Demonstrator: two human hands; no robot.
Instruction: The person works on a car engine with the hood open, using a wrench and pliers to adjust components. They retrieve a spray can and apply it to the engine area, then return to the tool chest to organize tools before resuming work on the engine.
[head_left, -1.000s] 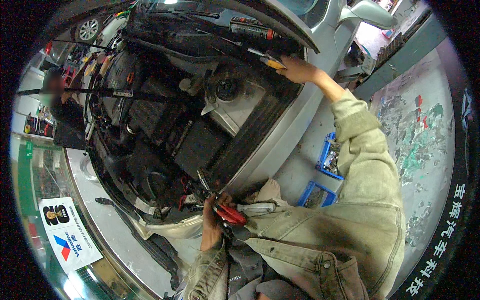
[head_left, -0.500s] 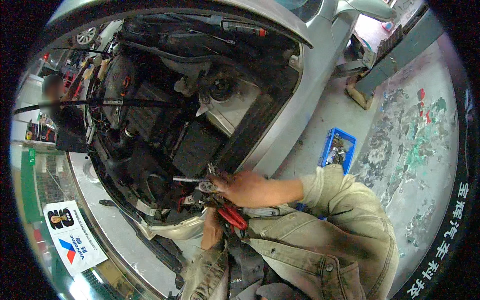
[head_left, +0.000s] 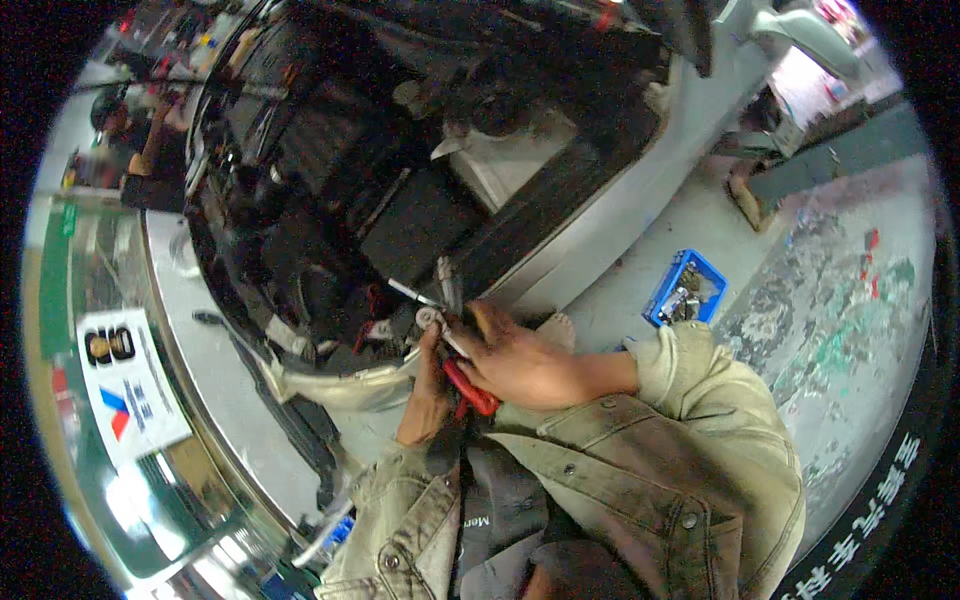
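My right hand [head_left: 535, 365] is closed round the handle of a ratchet wrench [head_left: 428, 318] at the front edge of the engine bay. A slim bright extension bar [head_left: 412, 292] points from its head toward the upper left. Beside it a second metal rod, perhaps a socket extension [head_left: 447, 278], stands up from near my right fingers. My left hand [head_left: 430, 390] is closed just below, its fingertips at the ratchet head. Red-handled pliers [head_left: 470, 390] show between my hands, apparently in the left one; their jaws are hidden.
The open engine bay [head_left: 330, 220] lies ahead, with a black square part [head_left: 415, 225] and a silver fender [head_left: 610, 220]. A blue bin of metal parts [head_left: 690, 290] sits on the floor at right, near a lift post [head_left: 840, 165]. Another person [head_left: 130, 140] is at far left.
The view has shifted and blurred. The ratchet's extension bar has swung from level to slanting up left. My left fingers have come up to the ratchet head, and my right hand sits nearer the pliers.
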